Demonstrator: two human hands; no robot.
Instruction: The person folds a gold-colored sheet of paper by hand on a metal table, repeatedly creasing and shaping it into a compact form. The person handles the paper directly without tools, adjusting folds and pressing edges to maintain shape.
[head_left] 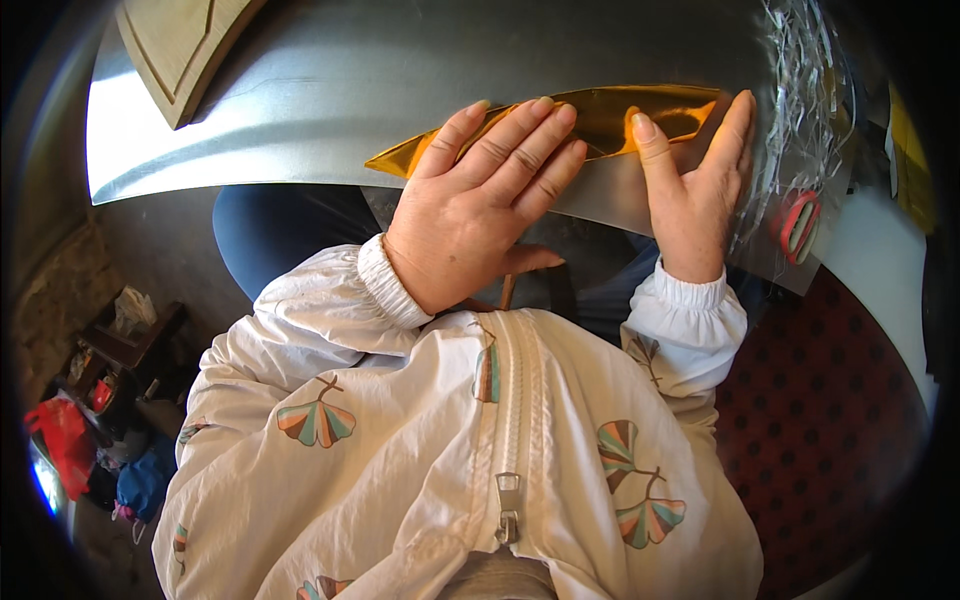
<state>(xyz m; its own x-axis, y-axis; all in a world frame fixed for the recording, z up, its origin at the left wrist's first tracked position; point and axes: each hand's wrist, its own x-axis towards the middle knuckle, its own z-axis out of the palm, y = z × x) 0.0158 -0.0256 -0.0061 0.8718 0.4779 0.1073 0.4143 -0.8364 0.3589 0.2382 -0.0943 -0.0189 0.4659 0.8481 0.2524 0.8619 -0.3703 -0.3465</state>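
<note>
A narrow strip of shiny gold foil (pixel 600 115), pointed at its left end, lies along the near part of the metal tabletop (pixel 330 90). My left hand (pixel 470 205) is laid on it palm down, fingers outstretched, with the fingertips touching the foil's left half. At the foil's right end is my right hand (pixel 695 195). Its thumb tip rests on the foil, and its fingers point away from me, apart from the thumb, beside the end. What lies beneath my left palm is hidden.
A tangle of clear plastic strips (pixel 800 100) hangs at the right, beside a red-rimmed oval item (pixel 800 228). A wooden board (pixel 185 50) sits at the far left. Lower left are a red bag (pixel 62 440) and a blue bag (pixel 145 485). A dark red patterned surface (pixel 820 420) lies right.
</note>
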